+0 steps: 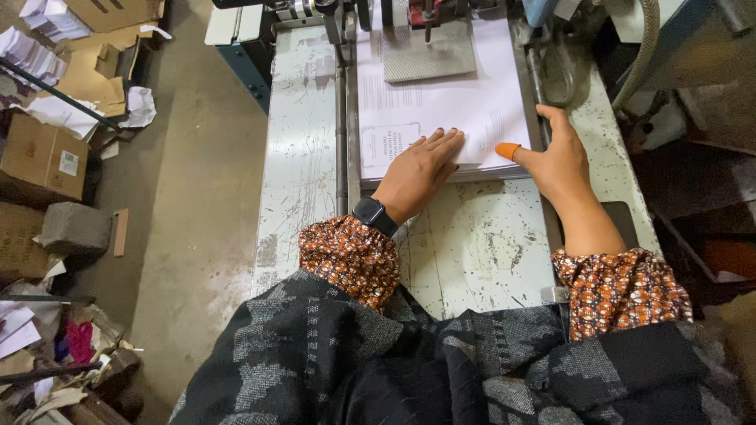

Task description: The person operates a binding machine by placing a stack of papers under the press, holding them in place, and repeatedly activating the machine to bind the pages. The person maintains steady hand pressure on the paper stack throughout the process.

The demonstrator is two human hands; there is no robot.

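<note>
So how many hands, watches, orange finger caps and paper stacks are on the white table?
Hands: 2, the left hand flat on the paper and the right hand at the stack's right edge
Black wristwatch: 1
Orange finger cap: 1
Stack of printed paper: 1
Total: 5

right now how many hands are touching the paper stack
2. The left hand lies flat on the paper stack at its near edge; the right hand presses the stack's right near corner, its thumb in an orange cap.
</note>
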